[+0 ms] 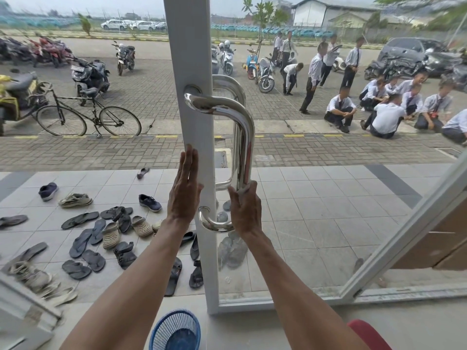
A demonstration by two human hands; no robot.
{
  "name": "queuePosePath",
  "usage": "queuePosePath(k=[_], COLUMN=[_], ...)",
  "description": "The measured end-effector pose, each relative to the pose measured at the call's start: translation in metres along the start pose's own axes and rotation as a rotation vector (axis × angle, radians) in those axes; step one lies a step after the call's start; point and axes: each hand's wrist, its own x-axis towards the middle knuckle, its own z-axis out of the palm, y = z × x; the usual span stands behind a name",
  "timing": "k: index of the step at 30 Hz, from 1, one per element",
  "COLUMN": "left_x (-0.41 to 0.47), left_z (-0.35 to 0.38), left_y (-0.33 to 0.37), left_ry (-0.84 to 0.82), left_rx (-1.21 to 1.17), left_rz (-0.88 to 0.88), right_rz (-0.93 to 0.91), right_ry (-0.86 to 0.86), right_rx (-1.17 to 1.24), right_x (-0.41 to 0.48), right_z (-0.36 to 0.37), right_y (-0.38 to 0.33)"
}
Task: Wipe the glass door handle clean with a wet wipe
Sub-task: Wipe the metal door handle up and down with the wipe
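A polished steel D-shaped handle [243, 137] is fixed to the white frame [195, 72] of a glass door, which stands ajar. My right hand [245, 210] is wrapped around the lower part of the handle's upright bar; a bit of pale material, maybe the wet wipe, shows above my fingers, but I cannot tell for sure. My left hand [185, 190] lies flat against the white frame with its fingers straight and together, holding nothing. A second handle [230, 84] sits on the outer side of the glass.
A blue plastic basket [175, 332] stands on the floor below the door, with a red object [366, 334] at the bottom right. Many sandals and shoes [101, 233] lie on the tiled porch outside. Beyond are a bicycle [88, 114], motorcycles, and several people in white shirts [386, 107].
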Motion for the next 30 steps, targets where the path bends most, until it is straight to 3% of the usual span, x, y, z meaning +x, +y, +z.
queuePosePath(k=[7, 14, 17, 22, 25, 27, 30], left_x=[0.001, 0.008, 0.024, 0.035, 0.034, 0.035, 0.034], left_z=[-0.001, -0.009, -0.017, -0.026, -0.029, -0.031, -0.034], left_y=[-0.002, 0.006, 0.009, 0.006, 0.001, 0.001, 0.003], left_ry=[0.017, -0.003, -0.009, -0.028, -0.019, -0.022, -0.022], left_rx=[0.062, 0.037, 0.041, 0.060, 0.051, 0.035, 0.016], left_rz=[0.005, 0.004, 0.002, 0.057, 0.094, 0.103, 0.103], right_rz=[-0.184, 0.054, -0.028, -0.299, -0.358, -0.314, -0.056], right_ry=[0.150, -0.105, -0.104, 0.115, 0.097, 0.022, -0.183], right_rx=[0.061, -0.085, -0.050, 0.067, 0.049, 0.000, -0.016], right_x=[0.027, -0.022, -0.005, 0.059, 0.065, 0.048, 0.014], right_z=[-0.003, -0.002, -0.011, -0.029, -0.036, -0.032, -0.022], right_y=[-0.027, 0.029, 0.008, -0.071, -0.073, -0.048, -0.009])
